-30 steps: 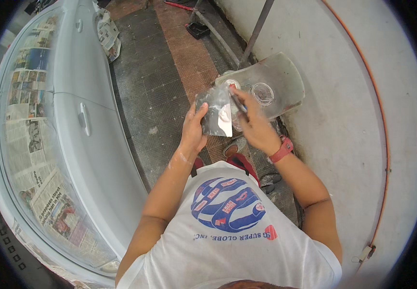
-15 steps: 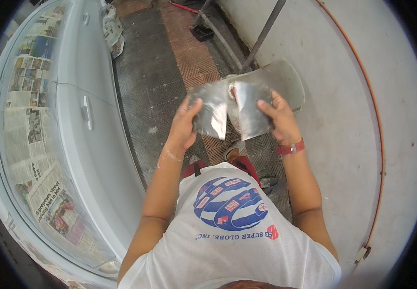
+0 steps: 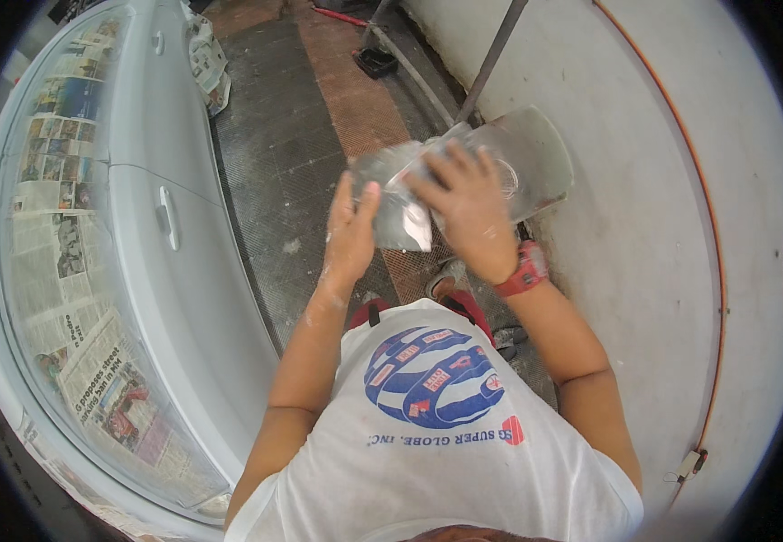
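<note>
My left hand (image 3: 351,233) grips a thin, shiny metal plate (image 3: 393,215) by its left edge, thumb on the near face. My right hand (image 3: 474,212) is smeared by motion, its back turned up and its fingers over a second thin metal plate (image 3: 412,164). That second plate lies slanted across the upper right part of the first, mostly hidden by the fingers. Whether the two plates touch, I cannot tell. A red wristband or watch (image 3: 525,269) is on my right wrist.
A pale car body (image 3: 170,298) with newspaper-masked windows (image 3: 66,244) stands along the left. Beyond my hands, a translucent panel (image 3: 540,163) leans near the white wall (image 3: 653,298) with its orange hose (image 3: 694,154). Metal bars (image 3: 491,63) and a black tray (image 3: 376,63) lie farther off.
My right hand has moved left and turned its back up, bringing its plate over the left one. My left hand stays nearly in place with its plate.
</note>
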### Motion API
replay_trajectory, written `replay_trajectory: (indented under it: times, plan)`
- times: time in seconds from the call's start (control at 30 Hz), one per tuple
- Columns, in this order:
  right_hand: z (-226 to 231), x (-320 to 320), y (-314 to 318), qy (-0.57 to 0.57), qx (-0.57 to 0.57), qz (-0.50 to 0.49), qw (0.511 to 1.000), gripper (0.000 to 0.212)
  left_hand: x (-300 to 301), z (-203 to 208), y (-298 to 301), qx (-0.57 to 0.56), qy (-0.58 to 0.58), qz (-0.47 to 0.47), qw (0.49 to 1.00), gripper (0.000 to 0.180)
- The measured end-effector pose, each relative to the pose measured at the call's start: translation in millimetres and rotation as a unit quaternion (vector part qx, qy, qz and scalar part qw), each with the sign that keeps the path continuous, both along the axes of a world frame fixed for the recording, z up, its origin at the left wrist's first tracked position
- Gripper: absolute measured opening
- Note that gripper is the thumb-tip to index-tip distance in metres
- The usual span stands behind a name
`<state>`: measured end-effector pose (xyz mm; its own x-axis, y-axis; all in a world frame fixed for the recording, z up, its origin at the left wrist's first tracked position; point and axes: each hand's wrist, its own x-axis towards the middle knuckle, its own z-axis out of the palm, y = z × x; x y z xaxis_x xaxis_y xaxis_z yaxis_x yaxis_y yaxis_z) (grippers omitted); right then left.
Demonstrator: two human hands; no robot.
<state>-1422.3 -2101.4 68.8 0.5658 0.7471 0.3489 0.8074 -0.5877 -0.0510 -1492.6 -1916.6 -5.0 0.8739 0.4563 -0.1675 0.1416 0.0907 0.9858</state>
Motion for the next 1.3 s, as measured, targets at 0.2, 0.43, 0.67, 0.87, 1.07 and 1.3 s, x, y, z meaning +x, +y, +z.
replay_trajectory:
  times: [0.2, 0.43, 0.67, 0.87, 1.07, 1.3]
  plan:
    - [-28.2, -40.5, -4.6, 0.091, -0.117, 0.068, 0.987, 0.054, -7.0, -40.9, 38.5, -0.101, -0.092, 0.196, 0.971, 0.068]
    - [-34.8, -55.3, 23.6, 0.204, 0.153, 0.125, 0.959, 0.064, -4.4, -36.5, 33.2, -0.250, -0.058, 0.087, 0.962, 0.047]
    - [-109.6, 20.9, -44.4, 0.293, 0.101, -0.045, 0.950, 0.061, 5.7, -86.7, 12.0, -0.402, -0.005, 0.014, 0.916, 0.048]
    - [-177.3, 76.2, 0.7, 0.668, 0.553, -0.211, 0.452, 0.060, 41.8, -100.2, 1.6, -0.406, 0.051, -0.019, 0.912, 0.053]
    - [-268.4, 125.7, 34.3, 0.814, 0.446, -0.132, 0.349, 0.046, 107.1, -122.5, 25.1, -0.355, 0.143, 0.052, 0.922, 0.052]
    - [-499.3, 230.9, -62.2, 0.550, 0.194, -0.393, 0.711, 0.040, 205.7, -141.5, 62.8, -0.270, 0.221, 0.126, 0.929, 0.052]
